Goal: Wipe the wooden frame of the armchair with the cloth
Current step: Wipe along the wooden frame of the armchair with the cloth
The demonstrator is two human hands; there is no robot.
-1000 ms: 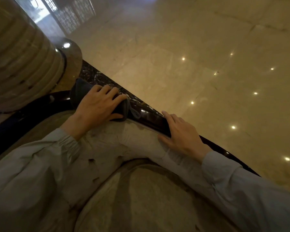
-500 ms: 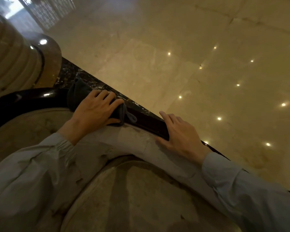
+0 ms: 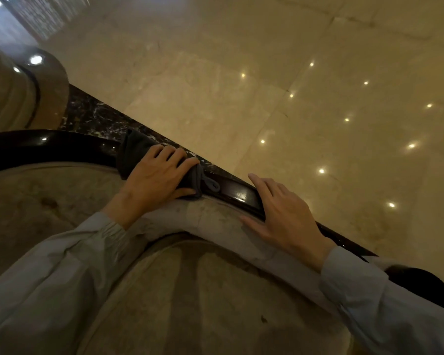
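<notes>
The armchair's dark glossy wooden frame (image 3: 237,193) runs along the top of the curved backrest, from the left edge down to the lower right. A dark grey cloth (image 3: 133,152) is draped over this rail, and my left hand (image 3: 155,179) presses it down with the fingers curled over the far side. A small loop on the cloth (image 3: 210,185) hangs out to the right. My right hand (image 3: 285,216) rests flat on the rail and the pale upholstery, fingers spread, a short way right of the cloth.
Worn beige upholstery (image 3: 210,298) of the backrest and seat fills the lower half. Beyond the rail lies polished beige marble floor (image 3: 267,73) with a dark marble border strip (image 3: 95,116). A ribbed column base (image 3: 18,93) stands at the upper left.
The left hand with the cloth has slid a little to the right along the rail, closer to the right hand. The right hand has stayed in place on the rail.
</notes>
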